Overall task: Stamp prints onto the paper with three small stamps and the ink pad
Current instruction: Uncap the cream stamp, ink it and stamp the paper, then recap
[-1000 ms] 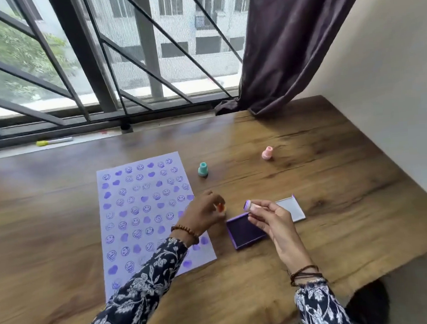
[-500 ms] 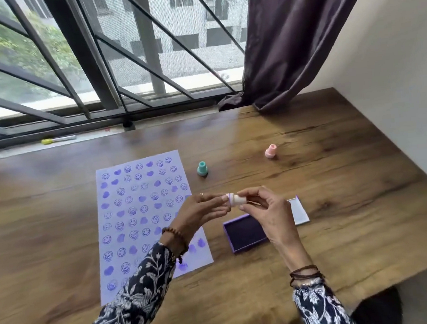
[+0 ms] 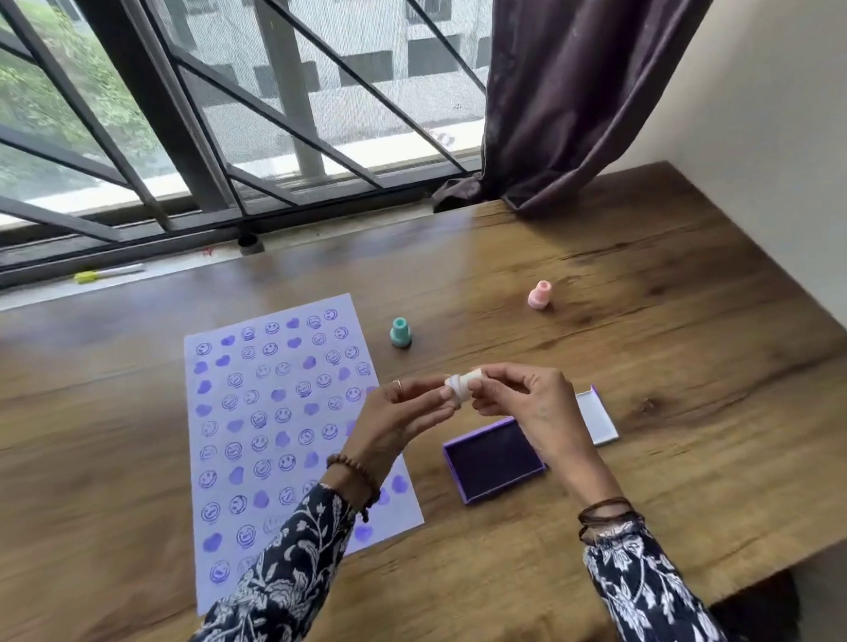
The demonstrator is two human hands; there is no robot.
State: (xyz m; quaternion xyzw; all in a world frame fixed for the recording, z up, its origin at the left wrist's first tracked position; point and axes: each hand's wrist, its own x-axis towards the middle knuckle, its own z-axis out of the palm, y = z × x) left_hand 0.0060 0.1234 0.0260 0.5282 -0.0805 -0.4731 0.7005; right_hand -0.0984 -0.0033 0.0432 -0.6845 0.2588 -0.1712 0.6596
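A yellow marker (image 3: 107,272) lies on the window ledge at far left, well apart from the work. On the wooden table (image 3: 667,352) the paper (image 3: 278,433) lies flat, covered in rows of purple smiley and heart prints; my left sleeve hides its lower right corner and some prints there. My left hand (image 3: 399,419) is raised above the paper's right edge, its fingertips pinched on one end of a small white stamp (image 3: 462,386). My right hand (image 3: 524,404) pinches the other end, so both hands hold the stamp off the table, lying sideways between them. I cannot make out the stamp's face; it is blurred and partly covered by my fingers. Beyond my hands a teal stamp (image 3: 400,332) stands upright just beside the paper, and a pink stamp (image 3: 540,295) stands farther right, well apart. The open purple ink pad (image 3: 493,459) sits below my right hand; its pale lid (image 3: 599,418) is partly hidden behind that wrist.
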